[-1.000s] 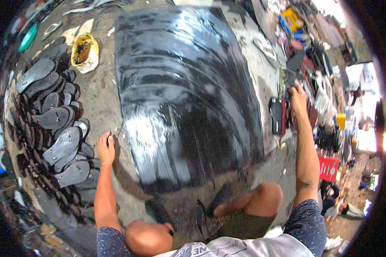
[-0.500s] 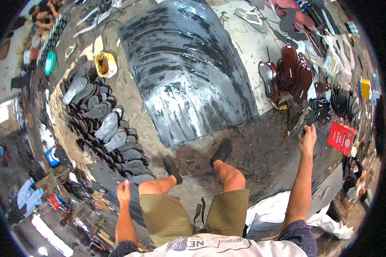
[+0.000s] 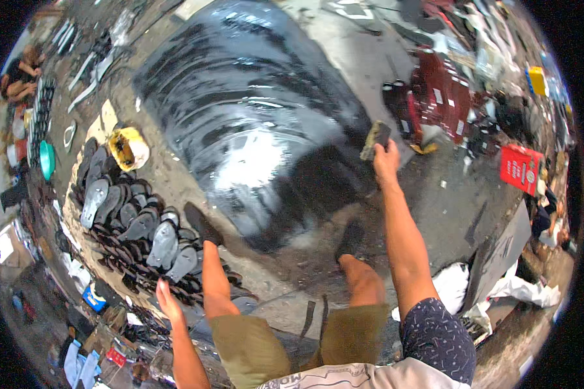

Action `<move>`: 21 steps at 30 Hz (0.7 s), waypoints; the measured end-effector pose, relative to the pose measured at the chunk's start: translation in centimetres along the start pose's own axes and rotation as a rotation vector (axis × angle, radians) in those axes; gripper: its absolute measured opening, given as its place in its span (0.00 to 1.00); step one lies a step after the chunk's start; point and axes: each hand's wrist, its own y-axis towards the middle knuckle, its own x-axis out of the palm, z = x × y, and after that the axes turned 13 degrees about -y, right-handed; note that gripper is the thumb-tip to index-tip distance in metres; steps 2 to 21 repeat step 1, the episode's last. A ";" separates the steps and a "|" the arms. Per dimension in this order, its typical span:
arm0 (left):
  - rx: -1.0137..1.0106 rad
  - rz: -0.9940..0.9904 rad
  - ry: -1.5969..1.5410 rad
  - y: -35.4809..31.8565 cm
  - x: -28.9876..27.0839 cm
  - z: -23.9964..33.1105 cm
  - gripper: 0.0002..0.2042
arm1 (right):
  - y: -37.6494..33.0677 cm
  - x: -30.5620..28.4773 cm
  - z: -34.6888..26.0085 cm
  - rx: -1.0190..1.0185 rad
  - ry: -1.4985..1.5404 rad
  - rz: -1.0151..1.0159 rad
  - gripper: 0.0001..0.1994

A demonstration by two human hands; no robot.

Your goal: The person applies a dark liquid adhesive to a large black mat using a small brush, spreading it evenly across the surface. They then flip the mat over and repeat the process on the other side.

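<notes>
On the floor in front of the person lies a large black glossy sheet, wrinkled and catching bright glare near its middle. The right hand is raised over the sheet's right edge, its grip closed around a small dark block with a paler face, which looks like a brush or scraper; what it is exactly cannot be told. The block sits just above the sheet's edge, and whether it touches the sheet is not clear.

The left hand hangs low at the person's left side, fingers loosely spread, its grip holding nothing. It is near the lower end of a heap of grey shoe soles laid in overlapping rows to the left of the sheet, though it does not touch them.

Both feet wear dark footwear: the left foot rests between the soles and the sheet, the right foot at the sheet's near edge. The person wears olive shorts.

A yellow container stands beside the upper end of the sole heap. A teal bowl lies farther left. To the right of the sheet sit dark red stacked pieces and, well apart, a red flat packet. Another person crouches at the far upper left.
</notes>
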 end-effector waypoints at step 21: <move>-0.103 0.005 -0.131 4.2 3.8 1.7 0.32 | -0.4 3.2 -1.3 -0.009 -0.005 -0.017 0.22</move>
